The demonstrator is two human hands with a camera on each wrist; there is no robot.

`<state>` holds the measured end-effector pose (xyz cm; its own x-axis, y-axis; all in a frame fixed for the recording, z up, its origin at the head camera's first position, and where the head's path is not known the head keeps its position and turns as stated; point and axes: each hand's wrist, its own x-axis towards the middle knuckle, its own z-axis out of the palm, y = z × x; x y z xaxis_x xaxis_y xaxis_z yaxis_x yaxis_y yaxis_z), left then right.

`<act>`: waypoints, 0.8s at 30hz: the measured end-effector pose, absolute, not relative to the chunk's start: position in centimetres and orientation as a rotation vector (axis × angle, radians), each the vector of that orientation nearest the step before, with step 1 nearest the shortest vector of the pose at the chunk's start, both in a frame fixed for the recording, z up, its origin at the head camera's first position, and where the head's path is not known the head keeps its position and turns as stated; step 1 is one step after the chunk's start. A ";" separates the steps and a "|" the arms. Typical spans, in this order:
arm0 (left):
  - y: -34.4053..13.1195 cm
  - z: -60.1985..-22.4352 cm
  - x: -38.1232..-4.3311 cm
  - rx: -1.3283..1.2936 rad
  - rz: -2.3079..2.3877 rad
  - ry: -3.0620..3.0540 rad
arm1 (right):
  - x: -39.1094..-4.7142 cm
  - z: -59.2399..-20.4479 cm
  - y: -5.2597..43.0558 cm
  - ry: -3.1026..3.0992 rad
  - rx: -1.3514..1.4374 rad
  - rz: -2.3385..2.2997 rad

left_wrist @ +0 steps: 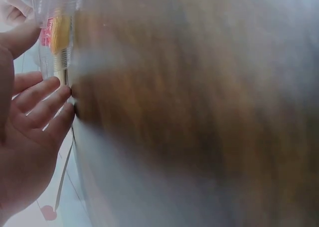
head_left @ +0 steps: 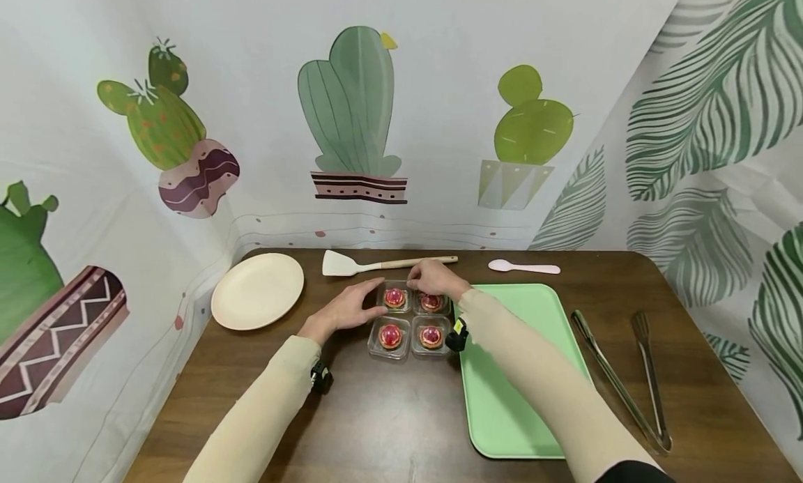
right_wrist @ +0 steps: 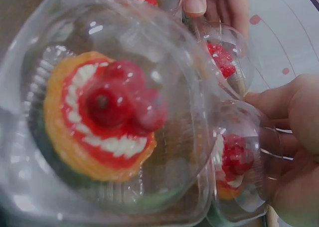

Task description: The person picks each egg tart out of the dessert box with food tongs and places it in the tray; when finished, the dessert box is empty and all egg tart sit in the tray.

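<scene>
Four-square on the table, several clear plastic boxes each hold a small red-topped tart. My left hand (head_left: 348,307) reaches to the back left box (head_left: 395,301), thumb at its near left corner and the other fingers extended along its far side. In the left wrist view, those fingers (left_wrist: 44,105) are nearly straight. Over the far edge of the back right box (head_left: 431,304), my right hand (head_left: 437,277) bends its fingers, gripping that box at its far left corner. The front left box (head_left: 389,353) and front right box (head_left: 430,351) sit right against the back pair.
A green tray (head_left: 502,427) lies under my right forearm. A cream plate (head_left: 257,291) is at the back left. Behind the boxes lies a spatula (head_left: 341,263), with a pink spoon (head_left: 523,267) to its right. Metal tongs (head_left: 652,399) lie at the right.
</scene>
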<state>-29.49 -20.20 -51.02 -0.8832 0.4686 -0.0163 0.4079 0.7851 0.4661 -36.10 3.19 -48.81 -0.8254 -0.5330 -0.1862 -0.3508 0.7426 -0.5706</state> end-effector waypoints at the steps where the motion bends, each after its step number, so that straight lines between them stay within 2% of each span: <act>1: -20.2 -51.0 -29.5 0.704 0.698 2.844 | -36.2 -48.9 3.1 2.606 -0.676 -0.754; 12: -20.1 -51.0 -29.8 0.721 0.712 2.840 | -36.3 -49.1 2.8 2.628 -0.594 -0.834; 24: -20.1 -50.8 -29.9 0.769 0.709 2.836 | -36.0 -49.6 2.8 2.657 -0.633 -0.939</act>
<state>-29.93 -20.08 -50.79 -0.8640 0.5034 0.0074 0.4476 0.7613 0.4691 -36.03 2.76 -49.57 -0.8737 -0.4780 -0.0905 -0.3151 0.6977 -0.6434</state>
